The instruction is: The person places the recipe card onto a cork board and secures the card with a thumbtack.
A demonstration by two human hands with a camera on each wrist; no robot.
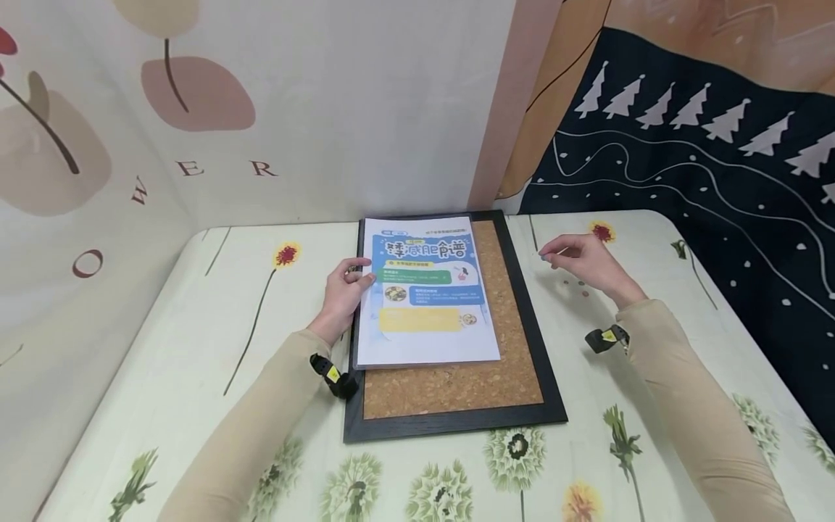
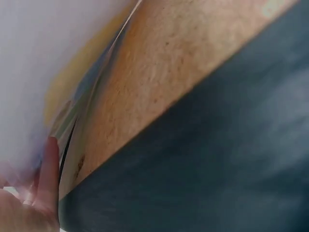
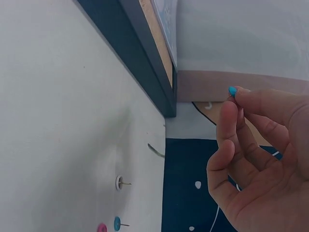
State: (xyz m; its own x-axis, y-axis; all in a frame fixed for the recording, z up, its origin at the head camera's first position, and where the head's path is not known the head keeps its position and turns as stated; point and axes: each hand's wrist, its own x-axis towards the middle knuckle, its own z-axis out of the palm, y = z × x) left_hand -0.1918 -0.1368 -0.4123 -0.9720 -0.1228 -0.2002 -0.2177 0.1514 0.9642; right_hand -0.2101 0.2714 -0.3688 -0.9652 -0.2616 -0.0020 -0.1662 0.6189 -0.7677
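A printed sheet (image 1: 427, 341) with blue, green and yellow blocks lies over a framed cork board (image 1: 450, 395), covering the board's upper left. My left hand (image 1: 343, 293) pinches the sheet's left edge, thumb on top. In the left wrist view the sheet (image 2: 29, 72) stands slightly lifted off the cork. To the right of the board, my right hand (image 1: 587, 264) pinches a blue thumbtack (image 3: 232, 91) between thumb and fingertips, raised over the tablecloth. Below that hand lie a white thumbtack (image 3: 119, 182), a blue one and a pink one (image 3: 102, 227), the upright points showing on two.
The board's black frame (image 1: 457, 421) forms a raised border around the cork. A flower-print cloth (image 1: 196, 362) covers the table. Behind the table hangs a pale printed curtain (image 1: 365, 109), and a dark cloth with white trees (image 1: 685, 159) hangs at the right.
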